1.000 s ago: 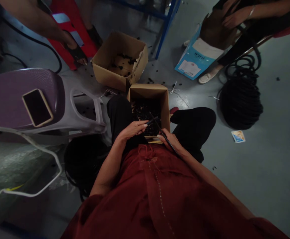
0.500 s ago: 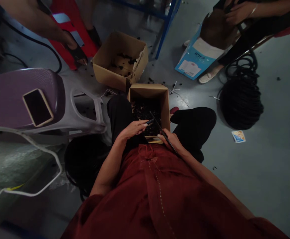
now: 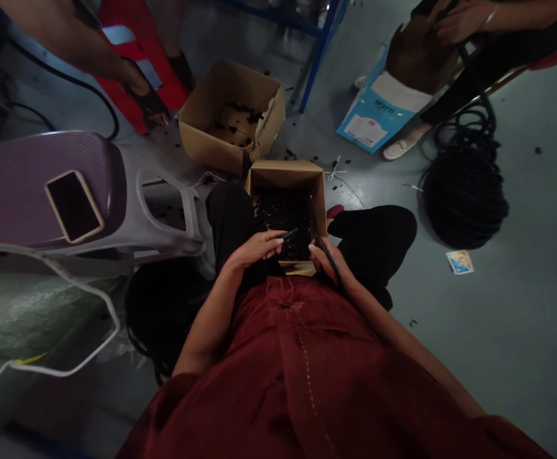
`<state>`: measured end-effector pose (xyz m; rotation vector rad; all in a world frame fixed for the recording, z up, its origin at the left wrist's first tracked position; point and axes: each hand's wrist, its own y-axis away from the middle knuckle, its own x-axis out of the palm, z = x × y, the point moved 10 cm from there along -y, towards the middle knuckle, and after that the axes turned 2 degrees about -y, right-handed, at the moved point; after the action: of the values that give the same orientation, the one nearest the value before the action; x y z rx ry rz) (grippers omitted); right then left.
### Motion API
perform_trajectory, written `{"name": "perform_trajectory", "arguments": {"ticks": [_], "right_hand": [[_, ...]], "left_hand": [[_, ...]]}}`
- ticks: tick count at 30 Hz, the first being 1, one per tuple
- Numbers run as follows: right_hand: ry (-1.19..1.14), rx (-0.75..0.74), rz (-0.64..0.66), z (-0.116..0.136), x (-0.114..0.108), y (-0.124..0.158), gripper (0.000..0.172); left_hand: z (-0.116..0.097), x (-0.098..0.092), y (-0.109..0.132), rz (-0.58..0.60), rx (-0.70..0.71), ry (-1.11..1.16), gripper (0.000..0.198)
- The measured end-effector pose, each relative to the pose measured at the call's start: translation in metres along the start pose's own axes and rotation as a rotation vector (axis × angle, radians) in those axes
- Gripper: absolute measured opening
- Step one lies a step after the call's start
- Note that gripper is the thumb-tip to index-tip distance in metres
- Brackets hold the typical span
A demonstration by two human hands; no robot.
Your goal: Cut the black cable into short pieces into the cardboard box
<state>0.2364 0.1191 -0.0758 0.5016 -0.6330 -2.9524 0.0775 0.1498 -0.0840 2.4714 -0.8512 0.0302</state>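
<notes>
My left hand [image 3: 259, 247] is closed, with a short dark stick-like piece [image 3: 289, 234] poking out past its thumb and fingertips. What exactly the piece is stays unclear in the dim light. Wrapped round a slim dark knife [image 3: 332, 260], my right hand [image 3: 339, 268] is also closed; the thin blade points away from me and stands apart from the piece. Both hands are over the near end of an open cardboard box [image 3: 288, 167] between my knees. Black scraps [image 3: 282, 207] cover the bottom of that box.
A second cardboard box [image 3: 211, 143] with some black bits stands beyond. To the left, a phone [image 3: 74, 205] lies on a purple stool [image 3: 14, 191]. A black cord bundle [image 3: 464, 201] lies at right. Another person's hands [image 3: 460, 25] are over a blue box [image 3: 378, 108].
My right hand has shifted slightly right, and the knife blade has swung away from the piece to point more straight ahead. My left hand has barely moved.
</notes>
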Motion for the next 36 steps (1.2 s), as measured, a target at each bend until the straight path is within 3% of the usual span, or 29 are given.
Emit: {"name": "perform_trajectory", "arguments": {"ticks": [5, 14, 23, 28, 36], "right_hand": [[-0.262, 0.019, 0.010, 0.016, 0.007, -0.010, 0.037], [-0.326, 0.003, -0.007, 0.021, 0.018, -0.034, 0.035], [-0.628, 0.250, 0.122, -0.003, 0.044, -0.036, 0.039], [-0.550, 0.225, 0.091, -0.004, 0.036, -0.035, 0.039], [-0.190, 0.067, 0.105, -0.012, 0.009, -0.009, 0.043]], "left_hand": [[-0.001, 0.004, 0.000, 0.039, 0.005, -0.005, 0.050], [0.000, 0.008, 0.000, 0.084, 0.017, -0.019, 0.050], [-0.003, 0.012, 0.006, 0.144, 0.010, 0.022, 0.045], [-0.005, 0.005, 0.003, 0.057, 0.031, -0.005, 0.040], [-0.012, -0.006, 0.006, -0.037, 0.053, 0.096, 0.041]]}}
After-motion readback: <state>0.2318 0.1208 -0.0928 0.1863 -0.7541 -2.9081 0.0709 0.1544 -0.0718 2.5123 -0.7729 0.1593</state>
